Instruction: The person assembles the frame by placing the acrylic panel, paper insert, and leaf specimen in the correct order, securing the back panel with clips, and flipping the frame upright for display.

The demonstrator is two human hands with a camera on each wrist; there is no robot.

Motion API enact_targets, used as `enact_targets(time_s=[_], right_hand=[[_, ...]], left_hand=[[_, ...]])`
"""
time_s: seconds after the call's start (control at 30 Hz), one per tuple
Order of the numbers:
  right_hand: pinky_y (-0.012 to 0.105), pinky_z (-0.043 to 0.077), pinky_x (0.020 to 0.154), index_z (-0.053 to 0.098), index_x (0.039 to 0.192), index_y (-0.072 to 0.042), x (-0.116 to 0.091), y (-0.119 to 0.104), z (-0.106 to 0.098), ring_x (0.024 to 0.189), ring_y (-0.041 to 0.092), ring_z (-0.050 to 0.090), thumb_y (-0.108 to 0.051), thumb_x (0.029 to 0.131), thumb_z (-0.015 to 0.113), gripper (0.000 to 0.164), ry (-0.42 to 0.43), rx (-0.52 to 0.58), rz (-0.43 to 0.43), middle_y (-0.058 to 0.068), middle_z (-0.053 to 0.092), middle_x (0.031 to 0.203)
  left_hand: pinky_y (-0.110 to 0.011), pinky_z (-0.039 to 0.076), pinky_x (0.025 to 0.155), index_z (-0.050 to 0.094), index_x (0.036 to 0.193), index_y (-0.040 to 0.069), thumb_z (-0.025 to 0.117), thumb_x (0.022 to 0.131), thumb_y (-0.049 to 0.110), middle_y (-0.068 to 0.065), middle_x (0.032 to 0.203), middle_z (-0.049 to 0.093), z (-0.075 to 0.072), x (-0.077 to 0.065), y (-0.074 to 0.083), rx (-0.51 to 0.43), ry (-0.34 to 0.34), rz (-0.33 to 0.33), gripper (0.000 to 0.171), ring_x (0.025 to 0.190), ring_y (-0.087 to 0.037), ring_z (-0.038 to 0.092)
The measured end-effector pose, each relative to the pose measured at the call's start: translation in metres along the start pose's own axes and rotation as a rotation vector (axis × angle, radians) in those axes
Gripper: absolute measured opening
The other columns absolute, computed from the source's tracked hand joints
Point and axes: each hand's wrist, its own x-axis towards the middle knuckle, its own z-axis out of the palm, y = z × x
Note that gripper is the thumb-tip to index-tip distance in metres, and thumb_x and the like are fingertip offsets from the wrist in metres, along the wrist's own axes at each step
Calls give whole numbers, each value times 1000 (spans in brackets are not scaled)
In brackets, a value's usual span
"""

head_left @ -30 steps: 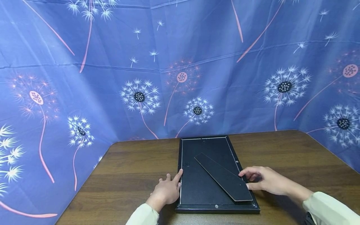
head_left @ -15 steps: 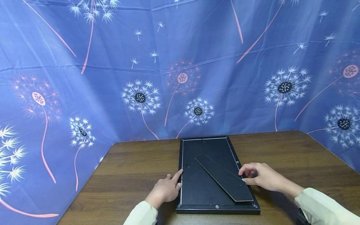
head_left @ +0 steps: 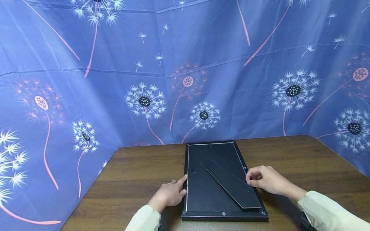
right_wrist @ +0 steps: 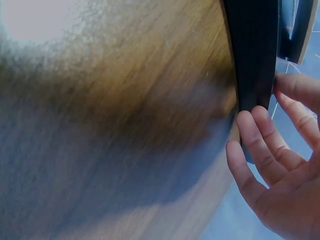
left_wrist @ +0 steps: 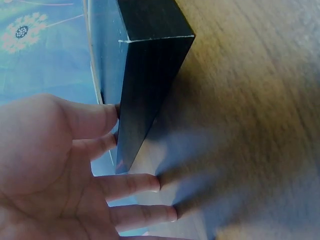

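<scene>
A black picture frame [head_left: 206,195] lies face down on the table, with its backing board upward. The flat easel stand [head_left: 231,184] slants across that back, its wide end at the near right. My left hand [head_left: 169,194] rests against the frame's left side; in the left wrist view the thumb touches the rim and the lower fingers extend past it. My right hand [head_left: 268,179] pinches the right rim beside the stand. In the right wrist view, fingertips [right_wrist: 245,120] press the outer side while the thumb lies over the back edge.
The brown wooden table [head_left: 138,173] reaches back to a blue curtain [head_left: 162,64] printed with dandelions, which also hangs at both sides. Small round silvery spots [head_left: 224,213] show on the frame's rim.
My right hand has shifted slightly away from me and left along the right rim, its thumb drawing close to the forefinger. The left hand stays nearly in place; the frame is still.
</scene>
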Motion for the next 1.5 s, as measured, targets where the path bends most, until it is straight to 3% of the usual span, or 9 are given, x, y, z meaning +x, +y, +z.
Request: enact_targets(time_s=[0.53,0.77,1.07,1.3,1.5], right_hand=[[23,36,53,72,94,-16,4,6,-1,62,2,45,-16,90,77,7,-31,51,-27,-10,58,74],[24,44,57,72,105,-7,10,18,-8,71,2,53,-17,88,79,21,-12,65,-32,-6,62,83],[26,46,60,71,107,-5,21,24,-13,77,6,57,-18,88,79,25,-9,58,8,-2,65,88],[35,50,67,67,115,1,35,22,-14,84,18,63,-22,90,78,36,44,-23,43,2,66,93],[57,54,85,58,132,8,52,18,-15,106,44,65,-27,94,74,54,12,-63,102,26,67,115]], left_hand=[[-57,43,105,50,149,13,61,101,26,-22,128,67,3,0,-4,-20,23,-13,51,128,-42,57],[-56,44,105,49,150,14,59,102,27,-22,131,65,3,1,-3,-5,5,-20,51,130,-41,55],[-56,46,104,49,150,15,59,101,27,-27,132,63,3,0,-2,-2,19,-26,52,127,-44,57],[-55,47,102,49,150,15,59,101,27,-28,134,61,2,-1,-1,9,24,-29,51,126,-45,58],[-55,48,101,49,150,17,59,102,28,-28,133,61,2,0,-1,19,35,-27,51,125,-45,58]])
